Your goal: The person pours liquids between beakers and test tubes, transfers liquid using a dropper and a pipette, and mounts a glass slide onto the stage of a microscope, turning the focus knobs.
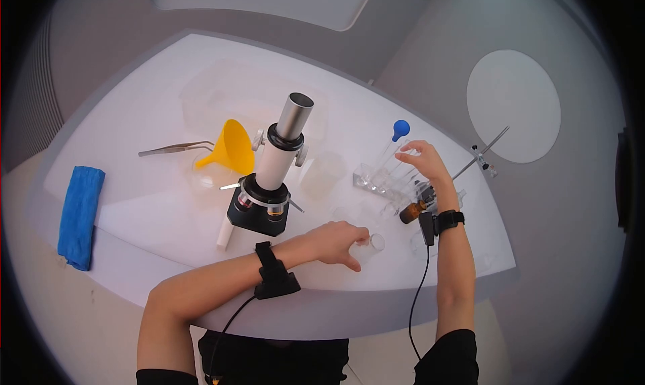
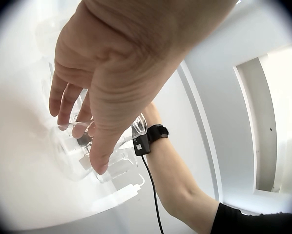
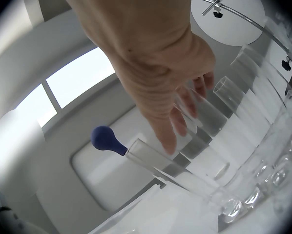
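In the head view my left hand is at the table's front, its thumb and fingers around the side of a clear conical flask. The left wrist view shows the thumb in front of the glass and the fingers behind it. My right hand is over the clear test tube rack. Its loosely bent fingers hang among the tops of the glass test tubes, with thumb and fingertips apart in the right wrist view. A dropper with a blue bulb stands in the rack beside the thumb.
A microscope stands left of my hands. Beyond it are a yellow funnel, tweezers and a clear plastic box. A blue cloth lies far left. A brown bottle and a metal rod with clamps are by my right forearm.
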A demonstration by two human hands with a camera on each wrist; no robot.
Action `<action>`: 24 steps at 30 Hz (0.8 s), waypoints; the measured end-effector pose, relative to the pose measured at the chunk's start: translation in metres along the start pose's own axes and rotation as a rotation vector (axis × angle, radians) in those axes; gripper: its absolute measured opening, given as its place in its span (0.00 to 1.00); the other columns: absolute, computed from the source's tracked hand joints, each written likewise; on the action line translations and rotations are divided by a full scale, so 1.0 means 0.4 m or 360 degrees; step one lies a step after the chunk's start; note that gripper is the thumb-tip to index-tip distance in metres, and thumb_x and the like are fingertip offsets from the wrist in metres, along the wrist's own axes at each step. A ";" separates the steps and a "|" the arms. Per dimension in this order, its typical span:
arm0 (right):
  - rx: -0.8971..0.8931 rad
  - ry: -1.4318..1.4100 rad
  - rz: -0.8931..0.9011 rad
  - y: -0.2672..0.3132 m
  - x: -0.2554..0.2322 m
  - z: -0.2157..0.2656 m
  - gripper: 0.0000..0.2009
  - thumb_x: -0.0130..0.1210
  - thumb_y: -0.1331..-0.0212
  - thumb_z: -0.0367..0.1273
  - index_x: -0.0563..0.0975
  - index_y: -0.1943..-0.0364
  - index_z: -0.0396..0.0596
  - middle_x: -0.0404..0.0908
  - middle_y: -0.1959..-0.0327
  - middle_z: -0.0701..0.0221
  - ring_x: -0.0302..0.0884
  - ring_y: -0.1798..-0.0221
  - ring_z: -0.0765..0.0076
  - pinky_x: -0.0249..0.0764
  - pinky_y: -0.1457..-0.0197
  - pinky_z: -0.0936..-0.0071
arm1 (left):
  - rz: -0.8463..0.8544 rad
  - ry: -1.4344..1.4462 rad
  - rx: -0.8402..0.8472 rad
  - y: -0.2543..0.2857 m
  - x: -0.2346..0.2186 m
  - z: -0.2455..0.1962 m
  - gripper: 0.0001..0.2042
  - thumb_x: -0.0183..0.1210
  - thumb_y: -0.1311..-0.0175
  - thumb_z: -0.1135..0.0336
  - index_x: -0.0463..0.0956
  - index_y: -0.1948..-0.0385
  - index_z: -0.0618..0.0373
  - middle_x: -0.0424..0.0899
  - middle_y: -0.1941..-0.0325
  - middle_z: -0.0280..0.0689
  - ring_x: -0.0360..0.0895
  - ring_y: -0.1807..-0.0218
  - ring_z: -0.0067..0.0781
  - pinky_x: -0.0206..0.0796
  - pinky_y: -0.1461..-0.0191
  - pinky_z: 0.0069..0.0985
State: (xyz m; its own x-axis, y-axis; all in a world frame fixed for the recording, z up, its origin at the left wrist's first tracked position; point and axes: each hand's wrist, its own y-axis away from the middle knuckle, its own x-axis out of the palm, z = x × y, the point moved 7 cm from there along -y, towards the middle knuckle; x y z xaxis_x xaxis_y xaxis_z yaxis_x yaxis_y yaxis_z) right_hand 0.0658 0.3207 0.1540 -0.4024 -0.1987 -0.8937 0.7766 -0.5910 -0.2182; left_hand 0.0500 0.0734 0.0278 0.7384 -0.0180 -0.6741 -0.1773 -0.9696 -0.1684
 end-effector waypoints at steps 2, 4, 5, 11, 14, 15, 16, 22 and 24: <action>-0.0010 -0.0009 0.0017 0.000 -0.008 -0.003 0.20 0.70 0.55 0.46 0.84 0.63 0.45 0.77 0.47 0.56 0.71 0.41 0.51 0.66 0.38 0.59 | 0.0001 0.0003 0.0007 0.000 0.001 0.001 0.28 0.70 0.49 0.50 0.71 0.52 0.58 0.82 0.54 0.47 0.79 0.50 0.51 0.70 0.49 0.38; -0.0051 -0.0062 -0.0087 0.006 -0.032 0.001 0.20 0.70 0.54 0.45 0.84 0.65 0.44 0.79 0.49 0.56 0.71 0.42 0.52 0.66 0.39 0.60 | -0.0033 0.0012 0.0001 0.002 0.001 0.003 0.28 0.70 0.49 0.50 0.72 0.53 0.57 0.82 0.53 0.47 0.79 0.50 0.51 0.70 0.49 0.39; -0.0041 -0.0065 -0.0084 0.007 -0.043 0.000 0.20 0.70 0.54 0.45 0.84 0.65 0.44 0.79 0.49 0.56 0.71 0.42 0.52 0.66 0.39 0.60 | -0.0023 0.0018 0.0000 0.002 0.003 0.004 0.28 0.70 0.49 0.50 0.72 0.53 0.57 0.82 0.53 0.47 0.79 0.50 0.51 0.70 0.49 0.39; 0.0018 -0.0299 -0.0308 0.038 -0.168 0.022 0.19 0.69 0.53 0.46 0.84 0.64 0.46 0.82 0.54 0.59 0.72 0.42 0.54 0.65 0.39 0.60 | 0.0003 0.0030 -0.0015 -0.001 0.007 0.007 0.29 0.69 0.49 0.46 0.71 0.52 0.57 0.82 0.52 0.48 0.79 0.48 0.51 0.71 0.48 0.39; -0.0026 -0.0382 -0.0456 0.086 -0.237 0.060 0.16 0.66 0.46 0.44 0.84 0.64 0.45 0.82 0.61 0.69 0.73 0.50 0.70 0.63 0.42 0.69 | 0.0026 0.0078 -0.0034 -0.001 0.006 0.005 0.30 0.68 0.48 0.45 0.72 0.52 0.58 0.82 0.53 0.49 0.79 0.48 0.51 0.71 0.47 0.39; -0.0093 -0.0458 -0.0528 0.100 -0.256 0.066 0.14 0.64 0.42 0.42 0.83 0.63 0.45 0.81 0.65 0.74 0.72 0.55 0.78 0.63 0.45 0.77 | 0.0008 0.0097 -0.0021 -0.002 0.005 0.004 0.30 0.68 0.47 0.44 0.72 0.52 0.58 0.82 0.53 0.49 0.79 0.48 0.51 0.71 0.48 0.39; -0.0085 -0.0585 -0.0568 0.107 -0.268 0.045 0.16 0.65 0.44 0.44 0.83 0.62 0.46 0.82 0.60 0.72 0.73 0.50 0.76 0.61 0.38 0.70 | -0.0008 0.0113 -0.0010 -0.004 0.003 0.004 0.30 0.68 0.47 0.43 0.72 0.52 0.58 0.82 0.54 0.49 0.79 0.49 0.50 0.71 0.48 0.38; -0.0325 -0.1542 -0.0713 0.230 -0.222 0.055 0.18 0.54 0.33 0.45 0.74 0.49 0.46 0.81 0.55 0.68 0.75 0.48 0.72 0.66 0.40 0.72 | -0.0042 0.0126 -0.0097 -0.009 -0.001 -0.007 0.32 0.69 0.50 0.44 0.73 0.50 0.58 0.81 0.54 0.45 0.79 0.53 0.47 0.71 0.48 0.36; -0.0283 -0.1756 -0.0598 0.271 -0.159 0.070 0.19 0.51 0.31 0.46 0.71 0.47 0.48 0.80 0.55 0.66 0.76 0.49 0.70 0.68 0.42 0.71 | -0.0082 0.0126 -0.0091 -0.010 0.009 0.003 0.31 0.70 0.50 0.46 0.73 0.50 0.58 0.81 0.53 0.46 0.78 0.51 0.47 0.71 0.48 0.36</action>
State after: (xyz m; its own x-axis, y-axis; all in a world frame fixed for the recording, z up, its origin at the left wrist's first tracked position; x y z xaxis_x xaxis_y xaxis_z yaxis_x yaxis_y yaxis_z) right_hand 0.1618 0.2473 0.1982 -0.7538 -0.6557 0.0422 0.5416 -0.6564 -0.5252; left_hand 0.0526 0.0777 0.0253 0.7951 0.0149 -0.6062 -0.1024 -0.9820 -0.1584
